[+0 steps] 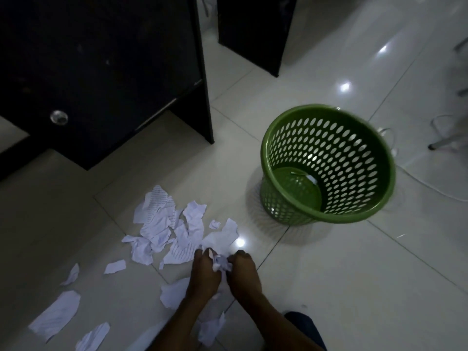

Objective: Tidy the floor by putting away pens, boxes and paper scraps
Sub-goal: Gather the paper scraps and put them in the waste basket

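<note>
Glossy floor tiles [329,274] carry torn paper scraps [162,224]. The left hand [205,273] and right hand [244,271] clench one crumpled wad [221,263], likely bound for the green basket [354,158].

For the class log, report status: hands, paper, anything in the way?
Left hand and right hand both grip one crumpled paper wad. Many paper scraps lie loose. Nothing blocks the green basket.
</note>
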`<state>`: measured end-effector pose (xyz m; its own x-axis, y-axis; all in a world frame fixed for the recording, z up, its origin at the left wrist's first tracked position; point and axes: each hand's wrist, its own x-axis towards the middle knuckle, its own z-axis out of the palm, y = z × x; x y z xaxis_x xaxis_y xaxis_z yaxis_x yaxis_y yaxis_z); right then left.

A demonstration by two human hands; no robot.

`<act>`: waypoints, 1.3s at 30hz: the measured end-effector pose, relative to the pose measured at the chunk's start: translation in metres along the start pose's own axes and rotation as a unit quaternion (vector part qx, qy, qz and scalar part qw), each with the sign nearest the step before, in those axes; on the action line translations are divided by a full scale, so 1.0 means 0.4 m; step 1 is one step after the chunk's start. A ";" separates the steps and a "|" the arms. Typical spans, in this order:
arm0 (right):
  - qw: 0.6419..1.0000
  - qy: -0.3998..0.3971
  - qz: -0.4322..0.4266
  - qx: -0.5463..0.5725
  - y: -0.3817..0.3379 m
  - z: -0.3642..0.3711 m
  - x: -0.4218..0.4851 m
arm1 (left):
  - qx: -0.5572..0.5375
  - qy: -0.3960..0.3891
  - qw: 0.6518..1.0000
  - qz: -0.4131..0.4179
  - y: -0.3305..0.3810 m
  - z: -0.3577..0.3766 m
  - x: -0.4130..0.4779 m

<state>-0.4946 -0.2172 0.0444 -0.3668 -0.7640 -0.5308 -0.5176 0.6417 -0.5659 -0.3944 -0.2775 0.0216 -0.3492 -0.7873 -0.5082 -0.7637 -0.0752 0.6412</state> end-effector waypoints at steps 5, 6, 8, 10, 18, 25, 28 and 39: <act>0.997 0.048 -0.055 -0.007 -0.083 -0.176 -0.010 | 0.055 0.019 0.998 0.027 0.181 -0.102 0.006; 0.997 0.053 -0.051 -0.021 -0.108 -0.212 -0.011 | 0.057 0.028 0.997 0.037 0.221 -0.125 0.006; 0.993 0.082 -0.077 -0.026 -0.155 -0.277 -0.015 | 0.064 0.050 0.995 0.059 0.286 -0.165 0.011; 0.988 0.112 -0.098 -0.029 -0.194 -0.338 -0.015 | 0.071 0.063 0.992 0.082 0.353 -0.206 0.015; 0.969 0.218 -0.117 -0.012 -0.294 -0.534 -0.004 | 0.080 0.101 0.970 0.205 0.587 -0.304 0.046; 0.941 0.307 -0.139 -0.012 -0.257 -0.659 0.001 | 0.086 0.083 0.964 0.236 0.730 -0.272 0.086; 0.921 0.350 -0.163 -0.045 -0.213 -0.693 -0.003 | 0.066 0.055 0.969 0.231 0.770 -0.220 0.092; 0.946 0.318 -0.062 -0.008 -0.020 -0.701 0.047 | 0.058 -0.027 0.975 0.215 0.799 -0.055 0.124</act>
<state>-0.7140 -0.2558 0.2157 -0.6911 -0.7223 0.0279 -0.5964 0.5480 -0.5866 -0.6437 -0.3541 0.2141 -0.6753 -0.6978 -0.2387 -0.5962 0.3261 0.7336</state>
